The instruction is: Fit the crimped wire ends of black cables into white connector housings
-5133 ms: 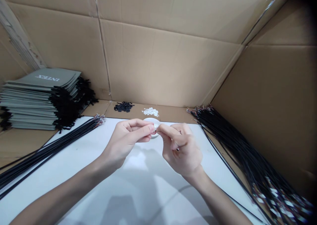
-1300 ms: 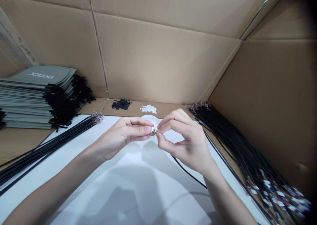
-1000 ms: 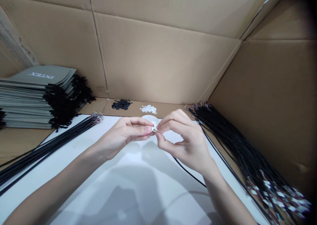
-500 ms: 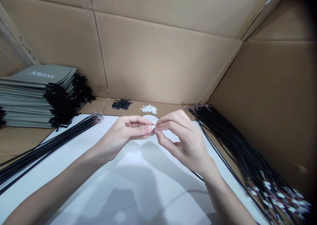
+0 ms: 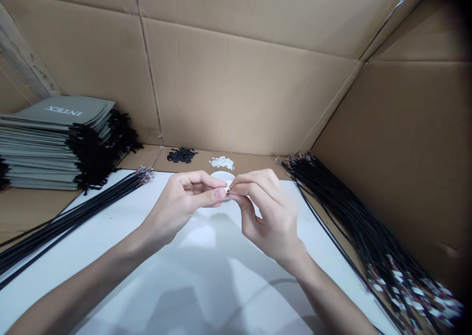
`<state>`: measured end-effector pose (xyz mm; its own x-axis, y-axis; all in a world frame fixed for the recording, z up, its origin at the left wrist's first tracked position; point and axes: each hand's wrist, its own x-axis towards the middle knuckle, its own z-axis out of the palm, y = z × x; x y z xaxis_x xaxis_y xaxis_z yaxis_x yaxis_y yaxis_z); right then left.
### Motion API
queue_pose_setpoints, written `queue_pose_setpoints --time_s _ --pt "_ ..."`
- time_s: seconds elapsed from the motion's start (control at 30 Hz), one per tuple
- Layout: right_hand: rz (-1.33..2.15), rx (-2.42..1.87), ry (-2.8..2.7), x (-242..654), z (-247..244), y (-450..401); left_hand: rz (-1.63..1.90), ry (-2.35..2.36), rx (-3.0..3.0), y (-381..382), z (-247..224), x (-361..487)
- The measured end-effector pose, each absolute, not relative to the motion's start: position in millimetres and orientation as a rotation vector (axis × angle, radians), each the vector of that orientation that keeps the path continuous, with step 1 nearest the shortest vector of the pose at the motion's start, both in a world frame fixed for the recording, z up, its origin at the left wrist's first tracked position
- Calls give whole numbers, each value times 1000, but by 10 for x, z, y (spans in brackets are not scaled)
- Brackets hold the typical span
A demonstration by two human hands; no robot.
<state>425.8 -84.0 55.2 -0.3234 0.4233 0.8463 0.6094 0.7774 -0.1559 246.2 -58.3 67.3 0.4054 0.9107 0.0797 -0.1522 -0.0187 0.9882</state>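
Both hands meet above a small white round dish [image 5: 217,176] in the middle of the table. My left hand [image 5: 190,192] is closed, thumb against fingers, on a small white connector that its fingertips mostly cover. Thumb and forefinger of my right hand [image 5: 269,207] pinch what look like thin wire ends [image 5: 228,192], reddish-dark, right at the left fingertips. The hands nearly touch there. How far the wires sit in the connector is too small to tell.
Behind the dish lie a heap of white pieces [image 5: 221,163] and a heap of short black tubes [image 5: 182,154]. Black cables [image 5: 84,212] lie at left, and a larger cable bundle [image 5: 342,217] at right. Grey INTEX sheets [image 5: 40,143] are stacked far left. Cardboard walls [image 5: 236,84] enclose the table [image 5: 121,217].
My right hand has turned and shifted slightly down and left, its fingertips closer to the left ones. My left hand has barely moved and keeps its pinch.
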Motion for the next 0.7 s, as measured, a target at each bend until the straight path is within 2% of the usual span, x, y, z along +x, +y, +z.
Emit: queue_pose_setpoints --time_s 0.27,0.37,0.57,0.7 --pt "-493 -782 -1985 4209 498 -856 1012 786 1441 -592 696 2448" --pt "-481 -795 -1967 4189 473 -854 1022 815 1497 -607 725 2451" --pt "-189 -757 -1872 4179 498 -816 1012 828 1526 -611 780 2421" --pt "254 -838 -1810 4241 588 -785 1009 808 1500 -526 787 2379"
